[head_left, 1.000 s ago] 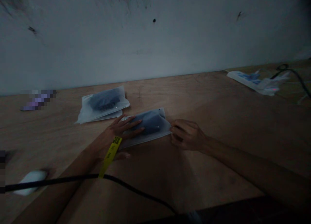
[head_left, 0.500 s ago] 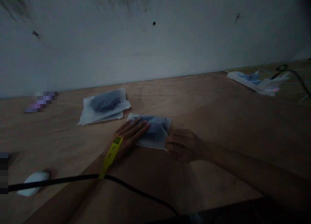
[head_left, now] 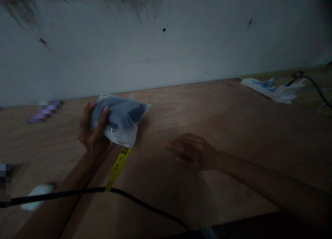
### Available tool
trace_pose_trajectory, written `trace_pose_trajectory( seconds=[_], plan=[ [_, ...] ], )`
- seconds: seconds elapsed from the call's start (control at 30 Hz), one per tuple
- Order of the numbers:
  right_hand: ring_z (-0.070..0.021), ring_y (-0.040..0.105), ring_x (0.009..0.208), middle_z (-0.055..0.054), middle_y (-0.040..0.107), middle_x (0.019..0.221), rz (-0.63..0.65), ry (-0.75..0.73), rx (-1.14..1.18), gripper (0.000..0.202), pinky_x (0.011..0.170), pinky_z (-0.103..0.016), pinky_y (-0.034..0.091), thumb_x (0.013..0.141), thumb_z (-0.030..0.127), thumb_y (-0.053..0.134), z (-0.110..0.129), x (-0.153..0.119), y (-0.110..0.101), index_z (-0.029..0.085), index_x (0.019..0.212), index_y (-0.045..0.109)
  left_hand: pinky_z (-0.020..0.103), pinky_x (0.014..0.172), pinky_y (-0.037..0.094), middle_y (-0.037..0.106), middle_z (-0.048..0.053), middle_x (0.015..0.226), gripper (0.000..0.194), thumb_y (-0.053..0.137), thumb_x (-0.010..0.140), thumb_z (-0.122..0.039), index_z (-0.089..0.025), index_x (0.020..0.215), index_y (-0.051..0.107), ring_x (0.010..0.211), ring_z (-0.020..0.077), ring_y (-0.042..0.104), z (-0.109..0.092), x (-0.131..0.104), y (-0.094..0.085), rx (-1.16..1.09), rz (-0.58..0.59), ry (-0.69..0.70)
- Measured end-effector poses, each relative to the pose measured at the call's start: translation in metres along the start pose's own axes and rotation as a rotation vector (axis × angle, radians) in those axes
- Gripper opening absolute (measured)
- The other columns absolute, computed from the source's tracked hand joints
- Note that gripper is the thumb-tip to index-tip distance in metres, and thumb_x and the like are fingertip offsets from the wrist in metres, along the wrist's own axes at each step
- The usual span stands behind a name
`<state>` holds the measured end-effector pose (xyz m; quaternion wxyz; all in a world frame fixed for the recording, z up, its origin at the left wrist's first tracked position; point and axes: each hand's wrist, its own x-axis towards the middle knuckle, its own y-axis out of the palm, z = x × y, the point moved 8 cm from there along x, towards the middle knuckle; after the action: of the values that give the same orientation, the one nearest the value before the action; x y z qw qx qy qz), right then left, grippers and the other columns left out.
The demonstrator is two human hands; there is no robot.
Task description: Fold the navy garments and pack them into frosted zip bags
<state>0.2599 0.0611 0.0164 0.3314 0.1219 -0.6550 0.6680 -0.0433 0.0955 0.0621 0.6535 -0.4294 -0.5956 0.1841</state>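
**Plainly, a frosted pouch sits in the left hand's grip**

Toward the left of the worktop (head_left: 220,111), the left hand (head_left: 93,131) is clamped on one end of a frosted pouch (head_left: 120,114), with thumb and fingers around its left side. The pouch is tilted and seems raised, a shadow falling beside its right edge; something dark shows through the plastic (what it is, I cannot tell). A pale corner (head_left: 130,98) pokes out just behind its far edge.

The right hand (head_left: 197,152) is well apart from the pouch, low over the bare wood, fingers curled; blur and shade leave me unable to tell whether its fingertips meet the thumb.

Across the foreground runs a black cable (head_left: 150,206) bearing a yellow tag (head_left: 119,166). A white rounded object (head_left: 33,204) lies partly behind the cable, and a power strip (head_left: 259,86) sits far right.
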Motion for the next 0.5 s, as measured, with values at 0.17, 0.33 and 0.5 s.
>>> trace_pose_trajectory(
  seconds=[0.17, 0.33, 0.5],
  plan=[
    [-0.0195, 0.06, 0.094, -0.01, 0.067, 0.103, 0.113, 0.022, 0.03, 0.046, 0.079, -0.036, 0.052, 0.095, 0.028, 0.056, -0.002, 0.0, 0.01, 0.013, 0.138, 0.048, 0.062, 0.113, 0.032, -0.01, -0.005, 0.166, 0.055, 0.02, 0.105, -0.049, -0.03, 0.157, 0.016, 0.147, 0.0431, 0.006, 0.043, 0.006, 0.002, 0.108, -0.033, -0.162],
    [-0.0203, 0.061, 0.095, -0.011, 0.068, 0.102, 0.072, 0.045, 0.035, 0.035, 0.081, -0.038, 0.053, 0.095, 0.024, 0.056, -0.003, 0.002, 0.008, 0.012, 0.127, 0.057, 0.059, 0.115, 0.029, 0.006, -0.007, 0.166, 0.05, 0.019, 0.107, -0.04, -0.032, 0.155, 0.021, 0.147, 0.0392, 0.018, 0.037, 0.011, 0.017, 0.121, -0.01, -0.161],
    [-0.0229, 0.059, 0.113, -0.013, 0.067, 0.119, 0.088, 0.072, 0.029, 0.035, 0.096, -0.043, 0.052, 0.092, 0.024, 0.059, -0.006, 0.003, 0.007, 0.012, 0.125, 0.059, 0.066, 0.119, 0.023, 0.018, -0.005, 0.165, 0.061, 0.042, 0.1, -0.044, -0.033, 0.157, 0.022, 0.145, 0.0447, 0.024, 0.026, 0.012, 0.026, 0.088, 0.013, -0.092]
  ],
)
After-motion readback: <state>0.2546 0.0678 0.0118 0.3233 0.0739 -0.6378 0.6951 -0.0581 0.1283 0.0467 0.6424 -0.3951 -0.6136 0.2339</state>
